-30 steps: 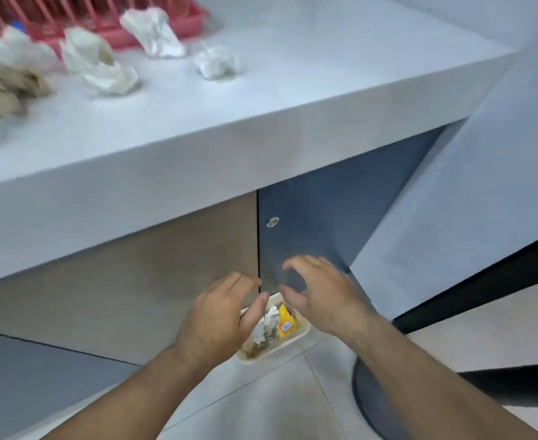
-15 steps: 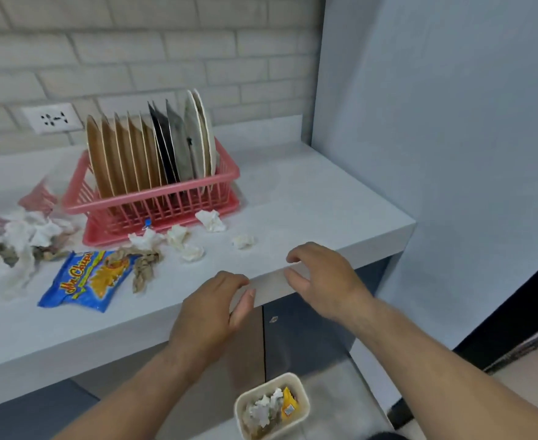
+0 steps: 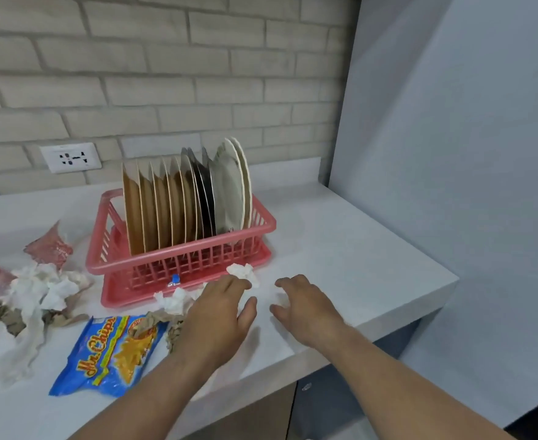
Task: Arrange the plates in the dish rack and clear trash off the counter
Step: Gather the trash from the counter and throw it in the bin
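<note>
A pink dish rack (image 3: 178, 262) stands on the white counter (image 3: 340, 249), and several plates (image 3: 182, 201) stand upright in it: brown, black and white ones. Crumpled white tissues (image 3: 242, 270) lie in front of the rack. My left hand (image 3: 220, 315) hovers open over the tissues by the rack's front right corner. My right hand (image 3: 305, 306) is open just to its right, fingers curled over a small white tissue that is mostly hidden beneath it. A blue chips bag (image 3: 112, 350) lies at the lower left.
A heap of white and brown crumpled paper (image 3: 29, 300) and red wrappers (image 3: 50, 247) lies at the left. A brick wall with a socket (image 3: 70, 157) is behind. A pale panel (image 3: 451, 154) bounds the counter's right end. Cabinet doors (image 3: 318, 404) are below.
The view rose from the small bin on the floor up to the counter. Both hands moved from the counter edge forward onto the counter, toward the tissues in front of the rack.
</note>
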Tool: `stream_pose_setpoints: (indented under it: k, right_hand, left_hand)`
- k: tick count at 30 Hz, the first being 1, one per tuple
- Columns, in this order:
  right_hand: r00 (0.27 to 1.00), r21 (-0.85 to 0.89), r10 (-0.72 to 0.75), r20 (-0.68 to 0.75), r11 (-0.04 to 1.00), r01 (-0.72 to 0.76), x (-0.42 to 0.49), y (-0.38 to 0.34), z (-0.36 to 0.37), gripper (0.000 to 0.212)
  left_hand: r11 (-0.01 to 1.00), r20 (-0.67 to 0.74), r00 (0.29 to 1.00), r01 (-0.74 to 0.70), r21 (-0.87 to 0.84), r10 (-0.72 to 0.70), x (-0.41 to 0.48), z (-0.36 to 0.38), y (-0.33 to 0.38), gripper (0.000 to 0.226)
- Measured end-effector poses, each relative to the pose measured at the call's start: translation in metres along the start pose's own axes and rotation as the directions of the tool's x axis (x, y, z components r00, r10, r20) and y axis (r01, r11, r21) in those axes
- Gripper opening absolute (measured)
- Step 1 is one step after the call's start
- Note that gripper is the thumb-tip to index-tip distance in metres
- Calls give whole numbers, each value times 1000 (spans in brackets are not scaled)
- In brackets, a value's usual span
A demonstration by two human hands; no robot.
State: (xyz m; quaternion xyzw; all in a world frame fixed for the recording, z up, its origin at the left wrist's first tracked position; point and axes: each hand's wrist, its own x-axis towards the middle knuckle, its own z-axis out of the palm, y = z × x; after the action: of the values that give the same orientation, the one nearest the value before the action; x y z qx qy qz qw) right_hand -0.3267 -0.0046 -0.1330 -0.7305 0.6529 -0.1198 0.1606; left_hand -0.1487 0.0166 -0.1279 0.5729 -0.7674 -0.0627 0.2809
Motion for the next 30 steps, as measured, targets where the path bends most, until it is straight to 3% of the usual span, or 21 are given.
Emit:
stream_pose_setpoints:
  k: [7, 12, 17, 21, 25, 27, 30]
  right_hand:
    - [986, -113, 93, 136, 991, -77, 37, -1, 20, 29]
    - [989, 10, 127, 72, 992, -128, 40, 12, 3, 19]
    - [996, 107, 89, 2, 990, -89, 43, 20, -17, 16]
    - [996, 210, 87, -14, 974, -82, 39, 30, -27, 12]
    - [995, 268, 90, 32, 959, -95, 30, 44, -33, 12]
    - [995, 259, 79, 54, 962, -90, 27, 52, -37, 16]
    - [995, 245, 60, 78, 966, -78, 22, 63, -41, 23]
  left_hand:
    - [992, 209, 977, -62, 114, 38, 67, 5, -35, 44]
    - [957, 329, 944, -101, 271, 6, 98, 14, -36, 42]
    - [934, 421, 901, -56, 353, -105, 110, 34, -30, 42]
    - [906, 429, 894, -71, 417, -128, 110, 50, -26, 36]
    - [977, 417, 895, 82, 195, -159, 108, 67, -29, 34]
    - [981, 432, 896, 23, 192, -105, 107, 68, -20, 33]
    - [992, 344, 938, 7, 126, -50, 109, 54, -2, 29]
